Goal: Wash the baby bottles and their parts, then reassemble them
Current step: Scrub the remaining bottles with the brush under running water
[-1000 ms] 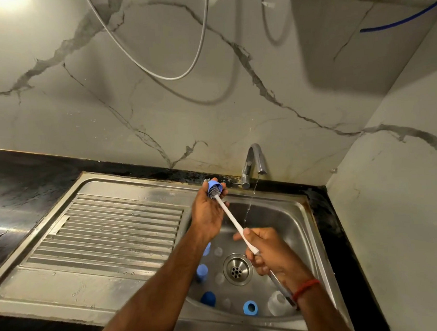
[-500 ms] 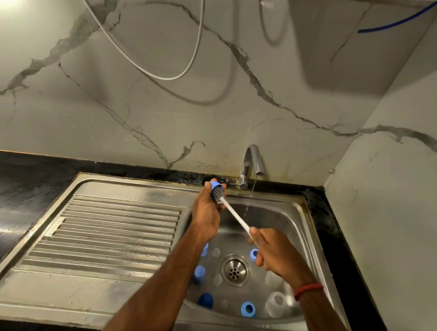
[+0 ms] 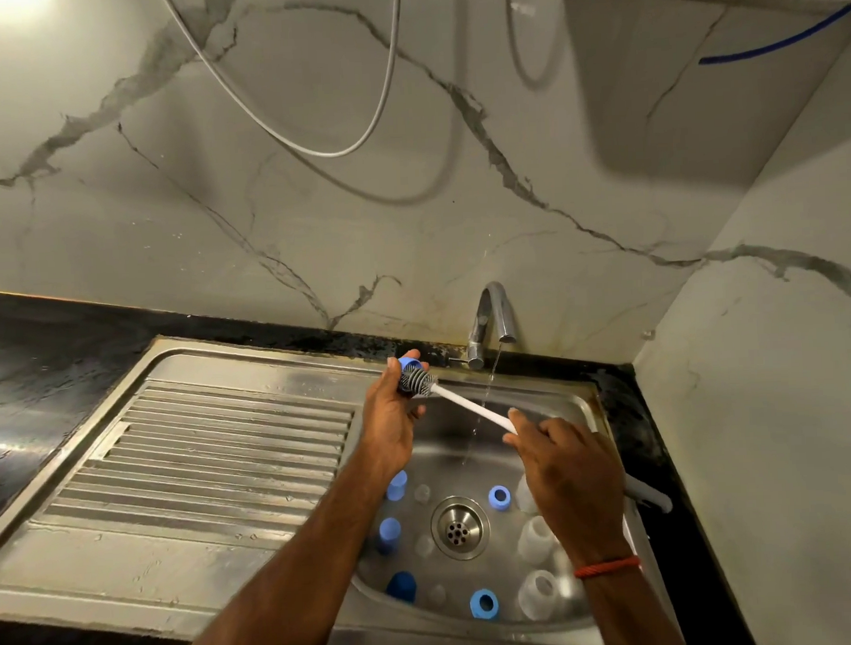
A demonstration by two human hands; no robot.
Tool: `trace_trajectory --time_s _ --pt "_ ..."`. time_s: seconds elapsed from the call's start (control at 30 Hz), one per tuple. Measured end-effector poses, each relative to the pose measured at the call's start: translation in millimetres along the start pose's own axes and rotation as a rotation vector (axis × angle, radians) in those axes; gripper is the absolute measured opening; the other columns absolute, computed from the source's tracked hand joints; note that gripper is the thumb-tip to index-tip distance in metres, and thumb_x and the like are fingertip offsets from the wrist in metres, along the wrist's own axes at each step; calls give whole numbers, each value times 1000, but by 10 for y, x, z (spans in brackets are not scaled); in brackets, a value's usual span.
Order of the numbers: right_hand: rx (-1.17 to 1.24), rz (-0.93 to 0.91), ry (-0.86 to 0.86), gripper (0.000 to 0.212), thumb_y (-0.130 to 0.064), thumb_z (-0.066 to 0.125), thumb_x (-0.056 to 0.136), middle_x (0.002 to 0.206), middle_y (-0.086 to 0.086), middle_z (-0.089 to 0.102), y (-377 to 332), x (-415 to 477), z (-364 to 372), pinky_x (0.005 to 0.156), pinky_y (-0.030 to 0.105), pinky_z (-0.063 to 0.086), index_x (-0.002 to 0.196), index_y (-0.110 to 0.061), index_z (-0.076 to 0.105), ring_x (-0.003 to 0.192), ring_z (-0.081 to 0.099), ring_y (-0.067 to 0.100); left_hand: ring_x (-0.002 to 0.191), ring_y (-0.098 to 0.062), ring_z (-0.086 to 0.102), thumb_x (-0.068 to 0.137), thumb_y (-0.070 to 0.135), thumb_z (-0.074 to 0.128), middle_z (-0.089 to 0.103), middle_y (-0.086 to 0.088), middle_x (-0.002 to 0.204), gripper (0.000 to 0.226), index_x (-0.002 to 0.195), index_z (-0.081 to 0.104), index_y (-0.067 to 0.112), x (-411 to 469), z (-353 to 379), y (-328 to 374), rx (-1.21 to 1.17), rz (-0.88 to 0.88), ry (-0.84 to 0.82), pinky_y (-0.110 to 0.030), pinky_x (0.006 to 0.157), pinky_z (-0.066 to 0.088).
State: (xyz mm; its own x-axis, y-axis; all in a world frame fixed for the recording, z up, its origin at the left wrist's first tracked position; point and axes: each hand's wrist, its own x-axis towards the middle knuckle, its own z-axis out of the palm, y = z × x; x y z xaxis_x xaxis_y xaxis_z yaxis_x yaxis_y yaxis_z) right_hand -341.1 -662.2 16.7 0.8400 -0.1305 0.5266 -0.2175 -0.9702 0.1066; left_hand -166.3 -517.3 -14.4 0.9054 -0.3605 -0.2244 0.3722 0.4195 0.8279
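Gripping a blue bottle ring (image 3: 410, 362) over the back of the sink (image 3: 225, 477), the left hand (image 3: 393, 421) faces it towards the brush (image 3: 471, 407). The white handle slants down-right to the right hand (image 3: 566, 467), which pinches it, with the bristles at the ring's mouth.

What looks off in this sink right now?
Nothing damaged. The tap runs a thin stream into the sink, yet the blue part the left hand holds against the brush is left of the stream, not under it.
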Motion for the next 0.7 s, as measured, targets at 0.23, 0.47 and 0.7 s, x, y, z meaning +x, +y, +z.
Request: trace_trajectory --time_s 0.23,0.47,0.7 --pt "238 73 -378 22 -34 45 103 62 -9 50 -197 16 -41 45 14 33 114 -24 60 50 45 4 106 -22 64 106 32 45 75 -2 102 33 113 73 15 75 3 107 114 99 22 -35 96 48" --pt "343 210 -251 25 -37 48 102 63 -2 61 22 212 -110 50 26 44 100 -24 68 57 59 17 99 -16 66 108 37 40 75 -4 102 41 116 73 13 34 30 100 174 81 -6 -31 87 50" --pt "693 252 -404 23 -32 53 101 53 -5 52 -109 120 -85 49 17 40 94 -18 71 49 53 6 102 -21 63 106 34 45 76 -2 100 35 110 73 15 64 -85 90 18 78 24 -34 92 49"
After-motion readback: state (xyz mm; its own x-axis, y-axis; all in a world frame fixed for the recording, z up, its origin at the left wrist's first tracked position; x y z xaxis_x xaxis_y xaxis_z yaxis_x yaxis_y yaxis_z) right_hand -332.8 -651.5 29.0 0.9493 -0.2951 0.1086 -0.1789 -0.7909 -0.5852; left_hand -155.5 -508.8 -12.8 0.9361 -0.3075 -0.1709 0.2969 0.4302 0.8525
